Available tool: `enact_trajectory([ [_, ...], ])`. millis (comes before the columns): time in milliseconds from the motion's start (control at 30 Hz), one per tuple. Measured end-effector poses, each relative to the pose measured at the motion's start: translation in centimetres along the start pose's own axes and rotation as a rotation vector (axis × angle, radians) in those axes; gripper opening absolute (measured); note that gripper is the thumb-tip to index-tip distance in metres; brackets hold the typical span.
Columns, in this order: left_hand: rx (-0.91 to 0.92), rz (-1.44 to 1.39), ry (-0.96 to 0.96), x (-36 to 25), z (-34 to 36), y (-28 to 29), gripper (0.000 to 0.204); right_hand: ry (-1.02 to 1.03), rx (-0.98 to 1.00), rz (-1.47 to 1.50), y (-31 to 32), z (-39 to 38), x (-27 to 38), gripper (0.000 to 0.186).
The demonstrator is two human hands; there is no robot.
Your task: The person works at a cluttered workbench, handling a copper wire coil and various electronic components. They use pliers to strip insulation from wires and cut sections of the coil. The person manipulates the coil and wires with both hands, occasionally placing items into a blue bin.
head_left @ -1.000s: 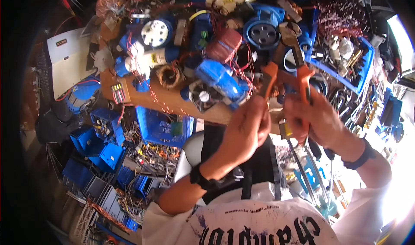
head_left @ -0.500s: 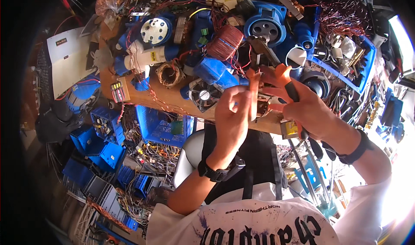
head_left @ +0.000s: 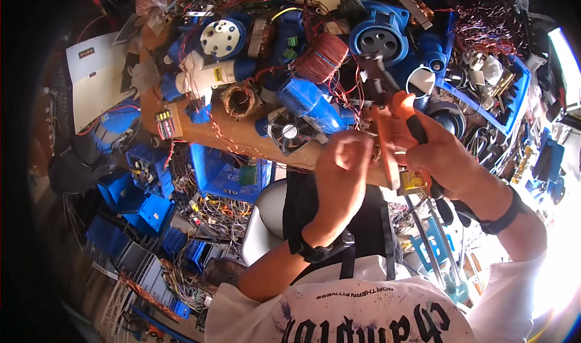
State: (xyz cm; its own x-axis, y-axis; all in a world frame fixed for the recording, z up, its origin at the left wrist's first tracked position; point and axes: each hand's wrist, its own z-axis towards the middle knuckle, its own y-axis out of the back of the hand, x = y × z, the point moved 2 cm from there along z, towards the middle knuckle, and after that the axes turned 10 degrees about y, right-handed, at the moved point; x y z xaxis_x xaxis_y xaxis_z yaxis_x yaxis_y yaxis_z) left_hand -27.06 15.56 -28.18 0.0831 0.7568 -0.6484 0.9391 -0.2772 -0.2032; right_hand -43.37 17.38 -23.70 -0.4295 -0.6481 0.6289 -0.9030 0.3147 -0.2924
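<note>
My right hand (head_left: 440,156) is wrapped round a pair of pliers (head_left: 402,106) with orange and black handles. Their dark metal jaws point away from me over the bench edge. To the left of the nearer orange handle, and apart from it, is my left hand (head_left: 342,182). Its fingers are curled in and slightly blurred, so whatever they pinch, if anything, does not show. Just beyond the hands lie a blue cylindrical part (head_left: 310,104), a small black fan (head_left: 289,131) and a coil of reddish wire (head_left: 322,58). Thin red wires hang near the jaws.
The wooden bench (head_left: 224,138) carries white-and-blue pipe fittings (head_left: 206,77) and a blue round socket (head_left: 380,40). A blue tray (head_left: 514,110) of metal parts sits at right. Below the bench edge are a blue crate (head_left: 209,173), a grey seat (head_left: 263,219) and tangled cables.
My left hand has come away from the pliers' handle and moved slightly nearer to me. The pliers have shifted a little right in my right hand.
</note>
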Motion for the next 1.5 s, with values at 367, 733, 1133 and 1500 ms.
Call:
enact_trajectory([
  [367,-0.014,0.029,-0.113,2.1,5.0,1.0,0.029,-0.087,0.096,-0.663,0.6,2.9,0.5,0.047],
  [733,-0.039,0.034,-0.108,2.4,6.3,0.5,0.023,-0.201,0.168,-0.778,0.2,4.8,1.6,0.06],
  [1133,-0.119,0.141,-0.004,1.8,6.1,0.6,0.022,0.008,0.159,-1.002,0.1,4.5,0.9,0.066],
  [1500,-0.103,0.222,0.003,1.9,6.6,0.9,0.017,-0.085,0.082,-0.8,0.0,4.5,0.3,0.067],
])
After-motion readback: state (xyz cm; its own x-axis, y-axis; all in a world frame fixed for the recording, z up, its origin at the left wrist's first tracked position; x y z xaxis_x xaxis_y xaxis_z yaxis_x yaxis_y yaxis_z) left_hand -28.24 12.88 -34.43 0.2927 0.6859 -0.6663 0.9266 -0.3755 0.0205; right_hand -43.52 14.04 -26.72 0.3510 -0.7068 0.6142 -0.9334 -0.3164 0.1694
